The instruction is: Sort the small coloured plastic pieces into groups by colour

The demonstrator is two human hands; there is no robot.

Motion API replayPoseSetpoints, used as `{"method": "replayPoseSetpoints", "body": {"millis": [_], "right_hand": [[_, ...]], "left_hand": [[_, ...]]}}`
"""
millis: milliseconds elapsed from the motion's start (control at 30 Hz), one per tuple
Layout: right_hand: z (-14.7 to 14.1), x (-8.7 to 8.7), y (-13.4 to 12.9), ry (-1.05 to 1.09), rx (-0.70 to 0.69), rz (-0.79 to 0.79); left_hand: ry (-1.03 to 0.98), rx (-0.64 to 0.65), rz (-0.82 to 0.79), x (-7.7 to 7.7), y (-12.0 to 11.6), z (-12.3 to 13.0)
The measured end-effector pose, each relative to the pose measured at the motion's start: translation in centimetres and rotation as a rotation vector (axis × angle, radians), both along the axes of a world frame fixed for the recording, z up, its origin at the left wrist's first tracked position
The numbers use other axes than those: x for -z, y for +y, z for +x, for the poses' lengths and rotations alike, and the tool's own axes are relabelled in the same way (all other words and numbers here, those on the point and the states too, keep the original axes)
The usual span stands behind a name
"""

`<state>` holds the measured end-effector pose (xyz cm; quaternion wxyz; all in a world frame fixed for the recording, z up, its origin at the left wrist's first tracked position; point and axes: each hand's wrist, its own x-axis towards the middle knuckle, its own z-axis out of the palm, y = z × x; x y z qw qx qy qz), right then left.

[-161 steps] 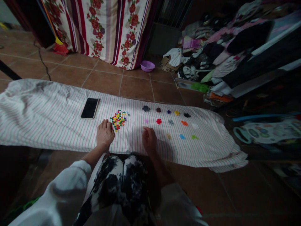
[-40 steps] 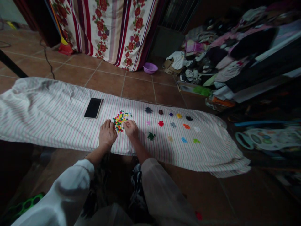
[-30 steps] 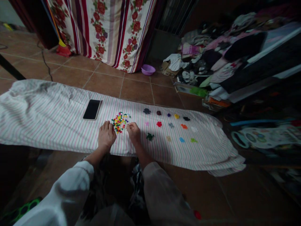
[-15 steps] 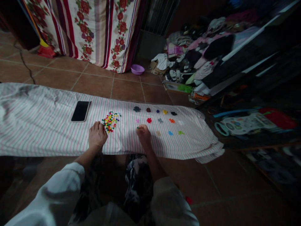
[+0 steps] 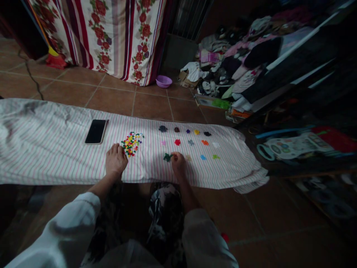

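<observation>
On the striped cloth (image 5: 69, 160), my left hand (image 5: 116, 160) lies flat with its fingertips at the left edge of a mixed pile of small coloured pieces (image 5: 130, 143). Just right of a little dark green pile (image 5: 167, 157), my right hand (image 5: 179, 164) has its fingers pinched together. Whether a piece is between those fingertips I cannot make out. Single-colour piles stand in rows around it, among them a red pile (image 5: 177, 142), a beige pile (image 5: 189, 158), a blue pile (image 5: 203, 157) and an orange pile (image 5: 205, 142).
A phone (image 5: 96, 131) lies on the cloth left of the mixed pile. Beyond, on the tiled floor, are a purple basin (image 5: 163, 81), a floral curtain (image 5: 117, 41) and a red broom (image 5: 55, 59). Heaped clothes (image 5: 240, 59) fill the back right.
My right hand has shifted to the right, uncovering the dark green pile. The green piece seen at its fingertips before is not clearly visible now. My left hand has stayed in place.
</observation>
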<state>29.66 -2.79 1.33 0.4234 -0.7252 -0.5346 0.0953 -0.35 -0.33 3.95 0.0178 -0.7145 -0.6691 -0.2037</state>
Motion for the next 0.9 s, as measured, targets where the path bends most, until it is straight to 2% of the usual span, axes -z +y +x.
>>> {"method": "replayPoseSetpoints", "body": {"millis": [300, 500, 900], "right_hand": [[-1.1, 0.0, 0.0, -0.124, -0.147, 0.115], [-1.7, 0.1, -0.4, -0.269, -0.314, 0.085], [-2.1, 0.0, -0.6, -0.317, -0.366, 0.065]], "left_hand": [[-0.036, 0.001, -0.021, -0.1, -0.1, 0.0], [-0.042, 0.006, -0.01, -0.2, -0.1, 0.0], [-0.049, 0.011, -0.006, 0.1, -0.1, -0.1]]}}
